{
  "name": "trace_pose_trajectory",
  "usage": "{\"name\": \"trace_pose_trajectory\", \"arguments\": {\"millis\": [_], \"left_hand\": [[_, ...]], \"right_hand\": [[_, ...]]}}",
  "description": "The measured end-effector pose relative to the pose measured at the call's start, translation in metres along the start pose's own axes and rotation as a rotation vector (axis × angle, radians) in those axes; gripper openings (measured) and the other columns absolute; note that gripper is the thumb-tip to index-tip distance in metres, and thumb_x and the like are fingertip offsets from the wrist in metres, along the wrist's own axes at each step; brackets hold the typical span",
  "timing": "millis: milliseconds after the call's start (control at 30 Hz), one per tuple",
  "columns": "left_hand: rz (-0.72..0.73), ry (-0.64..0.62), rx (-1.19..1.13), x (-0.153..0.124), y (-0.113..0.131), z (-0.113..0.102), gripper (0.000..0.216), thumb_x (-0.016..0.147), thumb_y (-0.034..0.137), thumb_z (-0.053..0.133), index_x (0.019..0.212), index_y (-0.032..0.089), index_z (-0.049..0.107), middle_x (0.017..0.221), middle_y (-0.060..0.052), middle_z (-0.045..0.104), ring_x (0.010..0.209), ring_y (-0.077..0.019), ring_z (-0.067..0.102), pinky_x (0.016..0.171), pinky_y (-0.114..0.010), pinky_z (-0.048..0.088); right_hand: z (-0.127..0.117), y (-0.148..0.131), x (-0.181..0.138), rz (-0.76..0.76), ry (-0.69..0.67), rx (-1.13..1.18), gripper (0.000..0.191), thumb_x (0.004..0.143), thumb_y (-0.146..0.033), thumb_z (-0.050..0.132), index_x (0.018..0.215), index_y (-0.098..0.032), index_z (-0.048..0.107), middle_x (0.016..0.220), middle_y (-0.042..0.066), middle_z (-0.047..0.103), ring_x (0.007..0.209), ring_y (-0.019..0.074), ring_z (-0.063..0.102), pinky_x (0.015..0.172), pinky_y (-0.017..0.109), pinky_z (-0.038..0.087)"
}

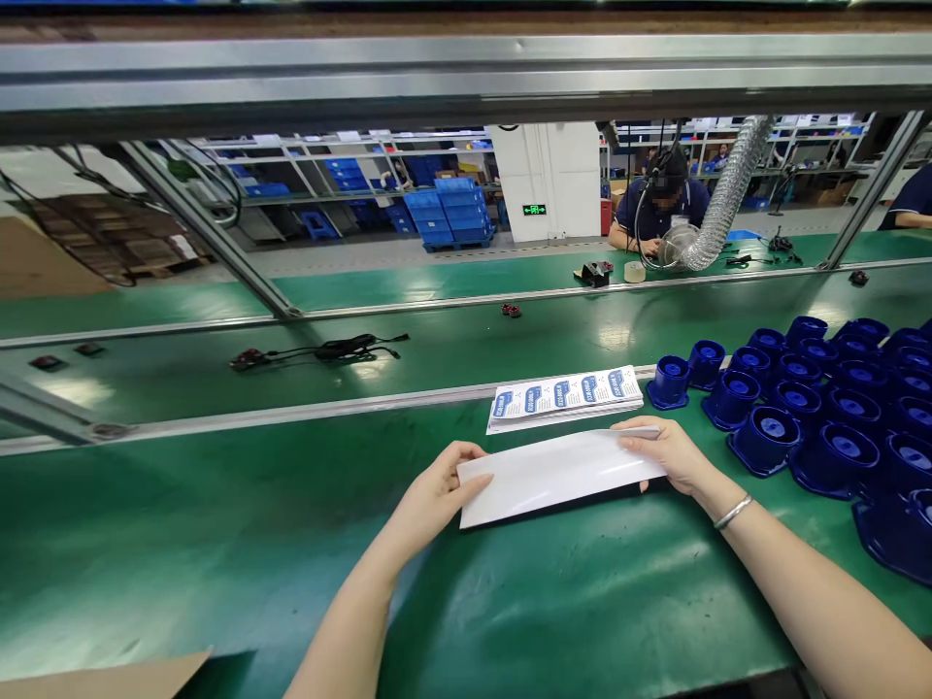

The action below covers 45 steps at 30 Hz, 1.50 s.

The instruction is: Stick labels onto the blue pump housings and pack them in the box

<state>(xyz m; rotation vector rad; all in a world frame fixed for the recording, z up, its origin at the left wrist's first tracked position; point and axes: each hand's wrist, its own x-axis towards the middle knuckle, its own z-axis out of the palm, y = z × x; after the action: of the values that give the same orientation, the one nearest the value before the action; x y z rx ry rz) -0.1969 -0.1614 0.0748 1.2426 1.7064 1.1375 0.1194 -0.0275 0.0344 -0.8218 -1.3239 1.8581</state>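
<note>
Between my two hands I hold a blank white sheet (557,474), a long strip raised a little over the green bench and slightly higher at its right end. My left hand (451,481) pinches its left end, thumb on top. At the right end, my right hand (666,454) grips the corner with the thumb above and fingers beneath. Just behind the sheet lies a stack of printed label sheets (564,396) with blue and white labels. To the right of my right hand stand several dark blue plastic horn-shaped parts (772,432).
A metal rail (408,398) runs across the green bench (218,544). Beyond it lie a bundle of black cables (349,348) and small dark red parts (511,311). A cardboard piece (109,678) shows at lower left. Across the bench a person (659,199) works beside a silver duct (732,199).
</note>
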Motion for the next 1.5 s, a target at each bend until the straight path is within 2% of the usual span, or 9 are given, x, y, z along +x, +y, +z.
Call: {"name": "trace_pose_trajectory", "arguments": {"millis": [100, 167, 333, 433, 833, 1033, 1200, 1333, 1500], "left_hand": [[0.102, -0.004, 0.507, -0.001, 0.023, 0.001, 0.06, 0.076, 0.054, 0.073, 0.127, 0.026, 0.06, 0.131, -0.01, 0.066, 0.119, -0.0345, 0.061, 0.089, -0.041, 0.053], [0.191, -0.115, 0.723, 0.002, 0.038, 0.015, 0.063, 0.083, 0.055, 0.064, 0.137, 0.025, 0.053, 0.141, -0.013, 0.06, 0.129, -0.0357, 0.056, 0.099, -0.044, 0.047], [0.311, -0.413, 0.873, 0.013, 0.053, 0.065, 0.031, 0.097, 0.043, 0.041, 0.094, 0.026, 0.067, 0.094, -0.005, 0.077, 0.081, -0.0269, 0.071, 0.064, -0.031, 0.048], [0.369, -0.38, 0.949, 0.014, 0.045, 0.079, 0.031, 0.097, 0.037, 0.037, 0.084, 0.024, 0.063, 0.073, -0.004, 0.071, 0.064, -0.0249, 0.065, 0.055, -0.029, 0.04], [0.588, -0.136, 1.18, -0.007, -0.007, 0.101, 0.042, 0.092, 0.008, 0.032, 0.122, 0.015, 0.061, 0.093, -0.014, 0.07, 0.078, -0.024, 0.067, 0.068, -0.032, 0.05], [0.614, -0.152, 1.192, 0.001, 0.003, 0.094, 0.036, 0.099, 0.033, 0.041, 0.123, 0.015, 0.061, 0.103, -0.016, 0.072, 0.091, -0.0296, 0.068, 0.082, -0.041, 0.052], [0.599, -0.129, 1.149, -0.023, 0.008, 0.1, 0.106, 0.069, 0.074, 0.069, 0.146, 0.007, 0.04, 0.132, -0.028, 0.059, 0.116, -0.0432, 0.059, 0.096, -0.055, 0.047], [0.591, -0.125, 1.19, -0.03, 0.003, 0.103, 0.078, 0.079, 0.049, 0.069, 0.141, 0.009, 0.044, 0.118, -0.022, 0.065, 0.103, -0.0377, 0.063, 0.086, -0.05, 0.053], [0.67, -0.191, 1.257, -0.021, 0.0, 0.1, 0.039, 0.096, 0.024, 0.045, 0.131, 0.009, 0.054, 0.105, -0.019, 0.069, 0.091, -0.0318, 0.068, 0.076, -0.045, 0.056]], "right_hand": [[0.005, 0.001, -0.002, 0.022, -0.062, -0.005, 0.049, 0.063, -0.04, 0.09, 0.104, -0.016, 0.076, 0.077, 0.003, 0.072, 0.053, 0.017, 0.066, 0.036, 0.027, 0.056], [0.008, 0.003, -0.003, 0.036, -0.106, -0.009, 0.05, 0.063, -0.038, 0.09, 0.105, -0.016, 0.076, 0.077, 0.003, 0.073, 0.052, 0.0171, 0.066, 0.035, 0.026, 0.055], [0.009, 0.005, -0.005, 0.048, -0.142, -0.001, 0.046, 0.067, -0.039, 0.087, 0.106, -0.017, 0.076, 0.075, 0.003, 0.073, 0.05, 0.0142, 0.065, 0.031, 0.017, 0.047], [0.004, 0.005, -0.003, 0.055, -0.133, 0.018, 0.045, 0.068, -0.039, 0.087, 0.105, -0.016, 0.075, 0.074, 0.003, 0.073, 0.047, 0.0131, 0.063, 0.03, 0.018, 0.047], [0.002, 0.012, 0.0, 0.06, -0.138, 0.04, 0.047, 0.066, -0.039, 0.087, 0.104, -0.014, 0.075, 0.074, 0.003, 0.071, 0.052, 0.0148, 0.065, 0.031, 0.019, 0.051], [0.001, 0.008, -0.002, 0.059, -0.193, 0.022, 0.044, 0.069, -0.041, 0.085, 0.103, -0.014, 0.076, 0.071, 0.002, 0.071, 0.047, 0.0132, 0.062, 0.033, 0.02, 0.052], [0.004, 0.006, -0.006, 0.076, -0.248, 0.002, 0.042, 0.07, -0.038, 0.085, 0.103, -0.014, 0.077, 0.076, 0.004, 0.073, 0.049, 0.0127, 0.063, 0.033, 0.018, 0.05], [0.005, 0.008, -0.006, 0.082, -0.251, 0.01, 0.041, 0.071, -0.038, 0.085, 0.103, -0.014, 0.077, 0.075, 0.004, 0.073, 0.049, 0.0135, 0.063, 0.033, 0.02, 0.052], [0.001, 0.009, -0.003, 0.079, -0.231, 0.065, 0.036, 0.067, -0.034, 0.087, 0.093, -0.012, 0.076, 0.093, 0.01, 0.076, 0.065, 0.018, 0.069, 0.041, 0.024, 0.059]]}}
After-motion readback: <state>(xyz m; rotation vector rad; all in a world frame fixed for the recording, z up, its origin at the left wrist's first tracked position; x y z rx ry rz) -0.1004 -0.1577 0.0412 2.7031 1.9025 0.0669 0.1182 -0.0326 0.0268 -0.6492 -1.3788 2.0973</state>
